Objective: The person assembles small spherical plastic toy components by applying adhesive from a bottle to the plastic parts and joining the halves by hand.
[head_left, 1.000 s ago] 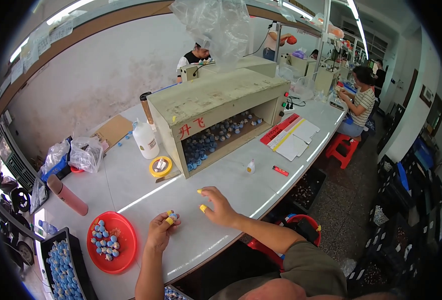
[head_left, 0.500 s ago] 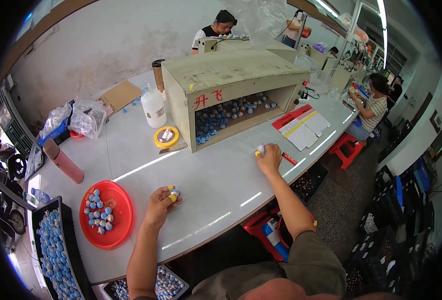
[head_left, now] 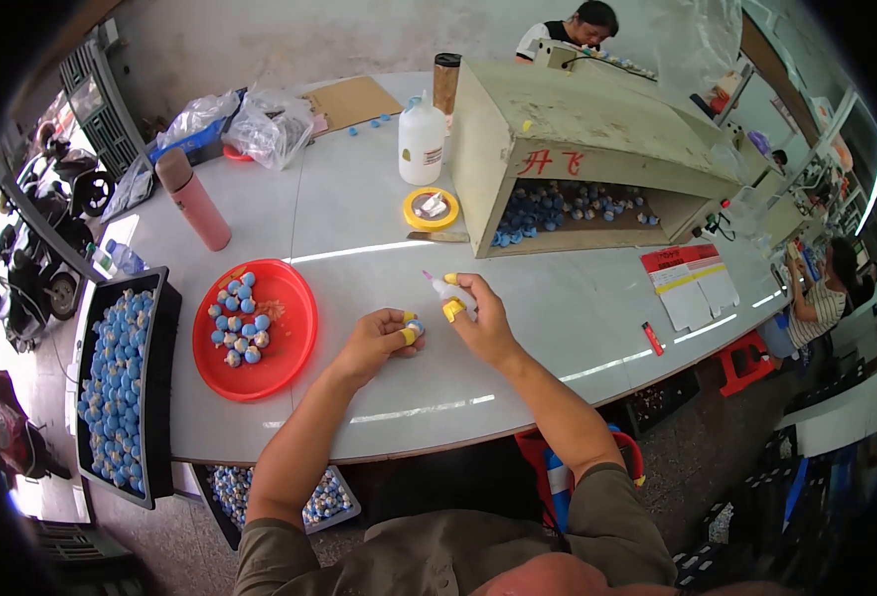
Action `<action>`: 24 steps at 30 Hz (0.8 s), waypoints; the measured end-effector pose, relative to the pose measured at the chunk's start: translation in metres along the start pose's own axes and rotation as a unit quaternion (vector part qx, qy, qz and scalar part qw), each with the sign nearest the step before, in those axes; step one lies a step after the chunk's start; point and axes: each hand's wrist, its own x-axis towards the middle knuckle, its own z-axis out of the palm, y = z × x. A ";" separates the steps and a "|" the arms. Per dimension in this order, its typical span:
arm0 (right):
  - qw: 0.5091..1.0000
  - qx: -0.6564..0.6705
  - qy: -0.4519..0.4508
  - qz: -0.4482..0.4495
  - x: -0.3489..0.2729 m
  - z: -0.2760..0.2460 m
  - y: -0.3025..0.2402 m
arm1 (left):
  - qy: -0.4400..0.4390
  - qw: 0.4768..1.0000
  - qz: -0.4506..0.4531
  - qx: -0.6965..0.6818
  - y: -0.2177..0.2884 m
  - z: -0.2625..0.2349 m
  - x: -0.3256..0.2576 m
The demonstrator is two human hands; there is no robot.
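My left hand (head_left: pixel 371 348) is closed around a small blue-and-white ball (head_left: pixel 416 327), pinched between fingertips wearing yellow finger cots. Just to its right, my right hand (head_left: pixel 488 328) grips a small dropper bottle (head_left: pixel 451 291) with a pink tip, also with yellow cots on thumb and finger. The bottle's tip points up and left, apart from the ball. Left of my hands lies a red plate (head_left: pixel 305 333) holding several similar blue balls (head_left: pixel 250 329).
A black crate (head_left: pixel 167 338) full of blue balls stands at the left edge. Behind my hands are a tape roll (head_left: pixel 411 221), a knife (head_left: pixel 438 237), a white bottle (head_left: pixel 420 149) and an open-fronted box (head_left: pixel 597 129). A red marker (head_left: pixel 652 339) lies right, beside cards (head_left: pixel 692 288).
My right hand has come left from near the cards to beside my left hand, bringing the dropper bottle. The red marker stays on the table. The view has swung left.
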 end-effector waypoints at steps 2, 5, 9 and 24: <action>0.999 0.028 -0.017 0.004 -0.007 0.001 0.001 | -0.010 1.000 -0.007 0.006 0.000 -0.002 0.002; 0.995 0.078 -0.036 0.059 -0.016 0.003 -0.005 | -0.006 1.000 -0.013 -0.002 0.005 -0.003 -0.005; 0.999 0.019 -0.013 -0.027 -0.021 0.005 -0.001 | -0.004 1.000 -0.019 0.006 0.004 -0.004 -0.010; 0.978 -0.101 -0.041 -0.179 -0.019 0.006 0.002 | -0.022 0.999 -0.026 0.031 0.002 -0.003 -0.008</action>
